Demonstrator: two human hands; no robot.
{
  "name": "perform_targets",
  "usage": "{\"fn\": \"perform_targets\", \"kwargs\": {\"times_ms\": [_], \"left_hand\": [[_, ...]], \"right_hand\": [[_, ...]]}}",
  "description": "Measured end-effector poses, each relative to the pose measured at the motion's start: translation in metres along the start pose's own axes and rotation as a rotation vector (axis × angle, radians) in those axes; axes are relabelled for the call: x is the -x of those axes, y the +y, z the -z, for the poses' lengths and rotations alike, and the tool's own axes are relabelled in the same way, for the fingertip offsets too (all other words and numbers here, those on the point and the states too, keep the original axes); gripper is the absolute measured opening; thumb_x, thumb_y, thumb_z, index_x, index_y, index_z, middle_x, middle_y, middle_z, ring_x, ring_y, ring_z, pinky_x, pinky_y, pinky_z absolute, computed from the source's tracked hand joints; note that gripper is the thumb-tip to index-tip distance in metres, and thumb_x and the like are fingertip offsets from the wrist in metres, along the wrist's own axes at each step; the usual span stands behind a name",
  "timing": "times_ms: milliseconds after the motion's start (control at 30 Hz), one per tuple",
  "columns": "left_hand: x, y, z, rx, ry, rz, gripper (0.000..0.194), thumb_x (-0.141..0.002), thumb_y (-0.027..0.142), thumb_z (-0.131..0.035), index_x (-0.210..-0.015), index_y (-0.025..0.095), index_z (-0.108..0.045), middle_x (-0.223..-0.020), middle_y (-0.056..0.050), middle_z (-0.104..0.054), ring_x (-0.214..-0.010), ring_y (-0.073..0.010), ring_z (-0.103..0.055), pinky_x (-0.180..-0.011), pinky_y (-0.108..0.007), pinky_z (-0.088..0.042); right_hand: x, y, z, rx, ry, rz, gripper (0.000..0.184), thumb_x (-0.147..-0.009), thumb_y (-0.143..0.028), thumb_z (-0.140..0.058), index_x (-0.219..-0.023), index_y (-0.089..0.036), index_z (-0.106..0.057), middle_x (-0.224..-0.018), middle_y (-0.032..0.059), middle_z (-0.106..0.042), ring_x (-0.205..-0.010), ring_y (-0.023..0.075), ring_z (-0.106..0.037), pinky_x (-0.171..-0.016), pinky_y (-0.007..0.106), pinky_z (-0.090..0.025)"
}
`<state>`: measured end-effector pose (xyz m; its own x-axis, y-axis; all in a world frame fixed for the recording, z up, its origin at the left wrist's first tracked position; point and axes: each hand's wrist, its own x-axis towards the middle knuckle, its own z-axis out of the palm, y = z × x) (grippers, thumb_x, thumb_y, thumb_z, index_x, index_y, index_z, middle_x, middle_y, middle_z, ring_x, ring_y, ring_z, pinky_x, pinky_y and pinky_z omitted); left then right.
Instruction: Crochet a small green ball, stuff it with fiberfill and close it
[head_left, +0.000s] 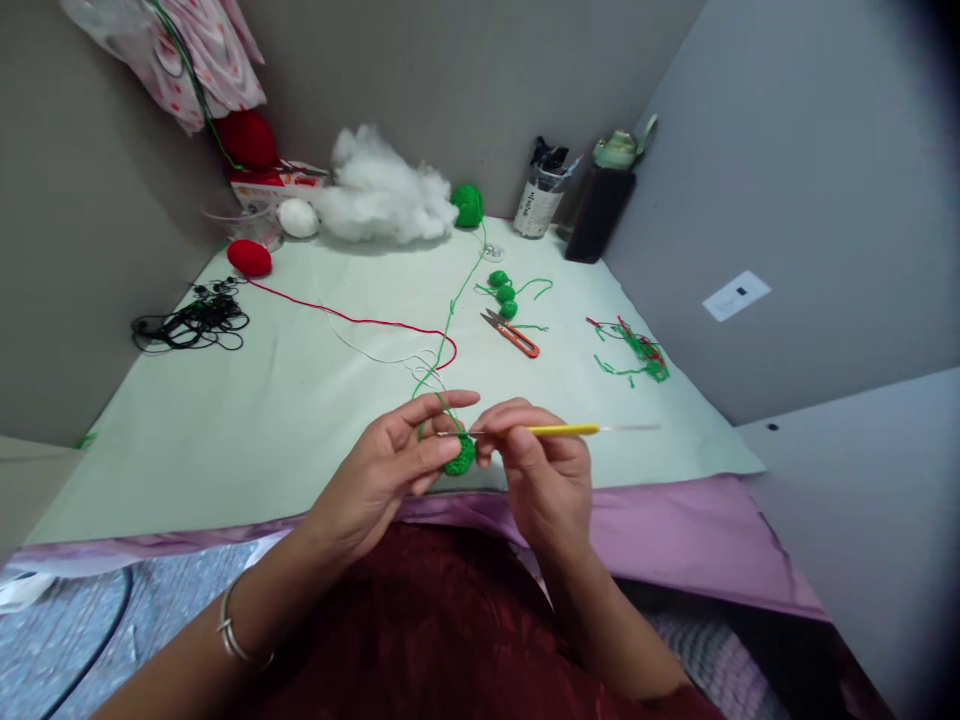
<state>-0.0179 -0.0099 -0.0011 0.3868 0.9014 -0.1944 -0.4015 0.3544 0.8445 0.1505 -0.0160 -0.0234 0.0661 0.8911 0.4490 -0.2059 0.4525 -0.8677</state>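
Observation:
My left hand (pixel 409 445) pinches a small round green crochet piece (pixel 459 456) near the table's front edge, its index finger stretched out with green yarn (pixel 448 405) running over it. In my right hand (pixel 541 465) is a crochet hook with a yellow handle (pixel 562 430), held level and pointing left. The hook's thin metal tip lies at the top edge of the green piece, by my left thumb. From my left hand the yarn runs up the table to a green yarn ball (pixel 467 206) at the back.
Thread snips (pixel 512 334) lie beside small green crocheted balls (pixel 502 293). Yarn scraps (pixel 645 355) are at right, black cord (pixel 199 318) and a red yarn ball (pixel 249 258) at left. White stuffing (pixel 390 190), a pen cup (pixel 538 205) and a phone (pixel 600 213) stand along the back.

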Motion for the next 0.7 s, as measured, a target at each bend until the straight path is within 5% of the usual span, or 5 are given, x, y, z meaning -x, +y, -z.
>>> {"fn": "perform_targets", "kwargs": {"times_ms": [167,433,700], "left_hand": [[0.002,-0.006,0.005,-0.18,-0.057,-0.067,0.04,-0.091,0.029,-0.079,-0.131,0.028,-0.074,-0.103,-0.004,-0.072,-0.101,-0.0199,-0.064,-0.093,-0.032,-0.049],[0.002,-0.004,0.006,-0.282,-0.009,-0.105,0.036,-0.088,0.025,-0.08,-0.124,0.028,-0.075,-0.093,0.0,-0.063,-0.09,-0.0152,-0.06,-0.088,-0.029,-0.048],[0.004,0.0,0.001,-0.473,0.065,-0.148,0.035,-0.086,0.019,-0.074,-0.121,0.026,-0.074,-0.091,0.0,-0.063,-0.094,-0.0179,-0.062,-0.09,-0.033,-0.047]], "right_hand": [[0.003,0.006,0.002,0.083,0.023,-0.05,0.017,-0.099,-0.036,-0.068,-0.096,-0.024,-0.08,-0.089,0.0046,-0.078,-0.077,0.0164,-0.069,-0.066,0.03,-0.058],[-0.002,0.001,0.01,-0.085,-0.019,-0.157,0.021,-0.101,-0.038,-0.064,-0.093,-0.021,-0.074,-0.083,0.004,-0.078,-0.067,0.014,-0.068,-0.065,0.028,-0.06],[0.003,-0.007,0.017,0.109,-0.102,-0.092,0.022,-0.105,-0.035,-0.057,-0.098,-0.021,-0.073,-0.089,0.0052,-0.079,-0.073,0.0159,-0.071,-0.07,0.033,-0.061]]}}
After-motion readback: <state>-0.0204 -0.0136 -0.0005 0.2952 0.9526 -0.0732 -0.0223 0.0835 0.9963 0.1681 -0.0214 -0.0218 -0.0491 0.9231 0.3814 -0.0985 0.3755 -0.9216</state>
